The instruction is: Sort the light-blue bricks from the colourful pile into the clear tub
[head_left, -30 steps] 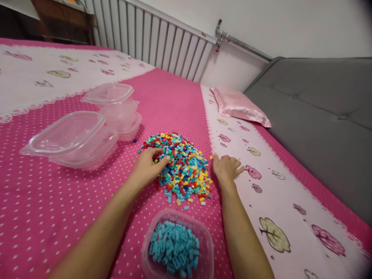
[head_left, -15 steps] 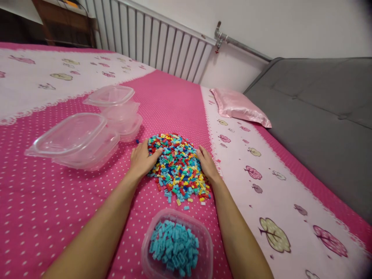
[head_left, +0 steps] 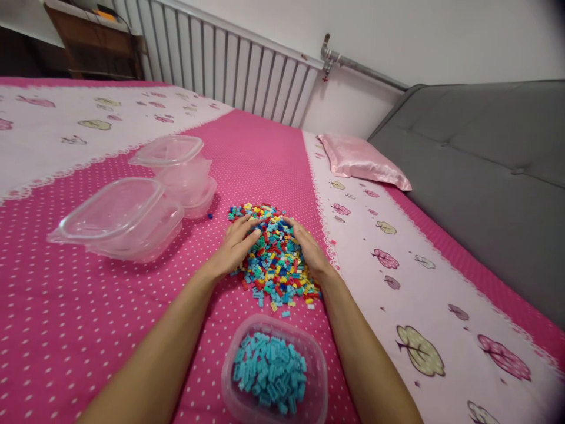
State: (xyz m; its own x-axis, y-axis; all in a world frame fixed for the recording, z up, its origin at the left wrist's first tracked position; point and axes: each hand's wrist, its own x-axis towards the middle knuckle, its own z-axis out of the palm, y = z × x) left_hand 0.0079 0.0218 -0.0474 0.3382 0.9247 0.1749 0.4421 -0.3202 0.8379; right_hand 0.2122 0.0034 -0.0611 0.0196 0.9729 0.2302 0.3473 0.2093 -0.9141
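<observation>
A pile of small building bricks [head_left: 278, 259] in mixed red, yellow, blue, green and light blue lies on the pink dotted bedsheet. My left hand [head_left: 236, 244] rests against the pile's left side, fingers stretched over its upper part. Along the right edge, my right hand [head_left: 309, 244] lies with fingers extended onto the bricks. Both hands are open and grip nothing that I can see. Nearer to me, between my forearms, stands a clear plastic container [head_left: 318, 377] holding light blue bricks [head_left: 270, 371].
On the left are stacked clear containers [head_left: 117, 212] and, behind them, more clear containers [head_left: 183, 176]. A stray dark blue brick [head_left: 210, 216] lies near them. Farther off are a pink pillow [head_left: 362, 160], a grey headboard [head_left: 477, 153] and a white radiator [head_left: 229, 59].
My hands have moved closer together, the left one rightward over the pile. The pile's left edge has shifted inward, uncovering the stray dark blue brick. The view has tilted slightly.
</observation>
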